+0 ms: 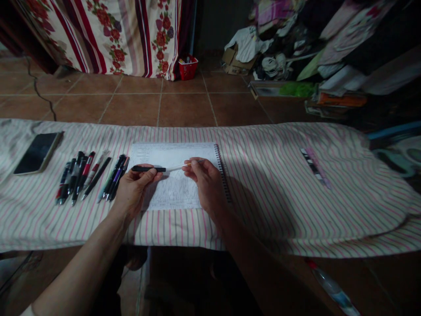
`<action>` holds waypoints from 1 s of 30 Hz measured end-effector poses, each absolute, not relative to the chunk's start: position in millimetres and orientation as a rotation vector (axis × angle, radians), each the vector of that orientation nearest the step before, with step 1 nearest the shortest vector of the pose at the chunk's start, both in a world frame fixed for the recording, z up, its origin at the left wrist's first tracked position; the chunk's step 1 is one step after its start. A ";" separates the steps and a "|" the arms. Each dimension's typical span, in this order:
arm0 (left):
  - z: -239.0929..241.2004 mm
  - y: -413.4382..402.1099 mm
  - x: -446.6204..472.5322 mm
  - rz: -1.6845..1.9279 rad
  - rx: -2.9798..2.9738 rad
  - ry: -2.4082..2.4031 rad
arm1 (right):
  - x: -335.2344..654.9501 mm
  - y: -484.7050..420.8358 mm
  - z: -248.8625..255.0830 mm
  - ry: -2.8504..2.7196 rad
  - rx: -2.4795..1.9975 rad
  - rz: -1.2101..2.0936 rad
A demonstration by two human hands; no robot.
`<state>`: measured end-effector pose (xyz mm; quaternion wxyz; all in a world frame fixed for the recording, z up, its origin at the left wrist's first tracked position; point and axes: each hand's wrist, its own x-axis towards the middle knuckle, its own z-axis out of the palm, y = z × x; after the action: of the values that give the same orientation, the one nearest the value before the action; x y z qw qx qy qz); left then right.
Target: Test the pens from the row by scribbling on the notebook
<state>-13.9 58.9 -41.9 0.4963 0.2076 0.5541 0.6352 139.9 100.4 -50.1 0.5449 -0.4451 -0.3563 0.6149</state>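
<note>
Bare left forearm (77, 272) leads to left hand (134, 191), grip closed on light, black plastic pen barrel (148, 169); right hand (204, 180) pinches fragile, thin pale refill (177, 167) near its end.

You're in a lived-in room of a home: brown floor tiles (131, 107) run underfoot, a floral bedsheet (108, 35) hangs at far left, a red basket (188, 68) sits beside it, and heaped clothes (248, 44) and a cardboard box (234, 61) crowd the far right.

A row of pens (88, 177) lies just beside the left hand (134, 193), with a phone (37, 153) beyond it; past the right hand (204, 184), hands can pass over striped cloth (279, 206) to a slim striped case (314, 167).
</note>
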 end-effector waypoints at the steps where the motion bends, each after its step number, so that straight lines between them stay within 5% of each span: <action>1: -41.8 59.0 -13.6 1.539 0.501 1.342 | 139.8 100.5 -50.2 -0.839 -1.052 1.462; 30: -35.6 61.5 -4.9 1.596 0.354 1.210 | 132.2 97.1 -49.9 -0.602 -0.973 1.623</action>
<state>-4.9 61.5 -35.6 0.5261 0.1482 0.5060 0.6673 132.2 97.1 -49.9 0.5463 -0.4103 -0.2539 0.6847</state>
